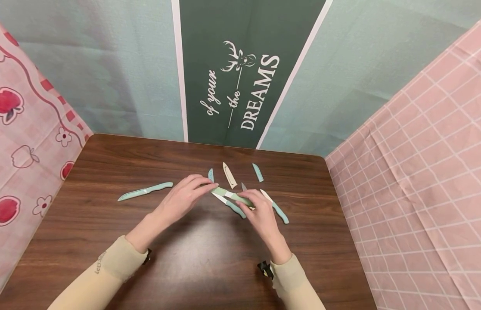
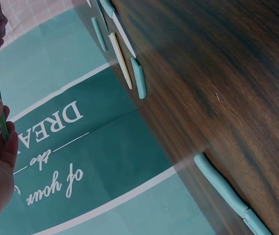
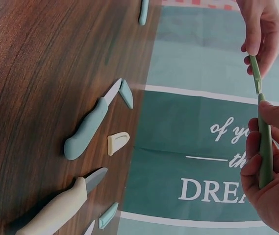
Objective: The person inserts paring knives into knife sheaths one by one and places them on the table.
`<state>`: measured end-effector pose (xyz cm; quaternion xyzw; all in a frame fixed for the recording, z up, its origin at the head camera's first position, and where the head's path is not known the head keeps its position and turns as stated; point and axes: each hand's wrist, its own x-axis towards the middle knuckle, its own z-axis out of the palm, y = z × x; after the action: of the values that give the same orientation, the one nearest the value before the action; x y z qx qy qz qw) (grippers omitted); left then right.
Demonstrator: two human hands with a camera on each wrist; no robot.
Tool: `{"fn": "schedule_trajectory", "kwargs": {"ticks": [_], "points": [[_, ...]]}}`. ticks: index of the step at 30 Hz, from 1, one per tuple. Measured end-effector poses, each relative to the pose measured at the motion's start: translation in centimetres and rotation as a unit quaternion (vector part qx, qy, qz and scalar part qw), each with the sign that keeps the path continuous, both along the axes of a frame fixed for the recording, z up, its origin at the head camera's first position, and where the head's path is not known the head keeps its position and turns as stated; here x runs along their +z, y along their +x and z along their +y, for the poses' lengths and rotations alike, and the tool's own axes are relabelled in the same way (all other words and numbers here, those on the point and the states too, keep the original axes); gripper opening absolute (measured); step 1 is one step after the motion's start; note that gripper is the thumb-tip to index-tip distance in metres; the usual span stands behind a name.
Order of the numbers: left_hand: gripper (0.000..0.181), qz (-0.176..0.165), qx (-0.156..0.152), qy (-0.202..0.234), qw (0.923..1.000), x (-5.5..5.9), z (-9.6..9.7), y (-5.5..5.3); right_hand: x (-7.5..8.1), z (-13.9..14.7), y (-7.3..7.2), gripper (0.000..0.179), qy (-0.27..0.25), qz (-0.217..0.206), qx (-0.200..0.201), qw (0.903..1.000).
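Observation:
My left hand [image 1: 184, 196] pinches a green blade sheath [image 3: 255, 67] between thumb and fingers. The right hand [image 1: 261, 213] grips the green handle of a knife [image 3: 265, 147], its fingers wrapped round it. Between the two hands a short stretch of pale blade shows, with the rest inside the sheath. Both are held above the table. Under them lies a teal-handled knife [image 1: 235, 209] with a bare white blade. A cream-handled knife [image 3: 56, 210] lies by the right hand, largely hidden by it in the head view.
To the right is a blue-handled knife [image 1: 280, 212] with a bare blade. Beyond the hands lie a cream sheath [image 1: 229, 175], a blue sheath [image 1: 257, 172] and another blue sheath [image 1: 211, 174]. A sheathed teal knife [image 1: 145, 191] rests on the left of the wooden table [image 1: 193, 262].

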<state>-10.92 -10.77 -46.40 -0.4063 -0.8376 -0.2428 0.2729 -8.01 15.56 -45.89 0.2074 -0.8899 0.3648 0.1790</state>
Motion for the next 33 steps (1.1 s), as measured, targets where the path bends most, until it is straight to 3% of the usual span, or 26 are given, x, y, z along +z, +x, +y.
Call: {"fn": "schedule_trajectory", "kwargs": {"ticks": [10, 27, 33], "points": [[0.044, -0.009, 0.009, -0.017, 0.9998, 0.28, 0.34, 0.28, -0.06, -0.09, 0.03, 0.02, 0.003, 0.01, 0.008, 0.9999], [0.045, 0.002, -0.003, -0.019, 0.9998, 0.36, 0.72, 0.25, -0.09, -0.35, -0.01, 0.02, 0.008, 0.008, 0.015, 0.9998], [0.046, -0.015, 0.004, -0.035, 0.9993, 0.6, 0.85, 0.47, -0.18, -0.45, -0.07, 0.019, 0.007, 0.005, 0.021, 0.9997]]}}
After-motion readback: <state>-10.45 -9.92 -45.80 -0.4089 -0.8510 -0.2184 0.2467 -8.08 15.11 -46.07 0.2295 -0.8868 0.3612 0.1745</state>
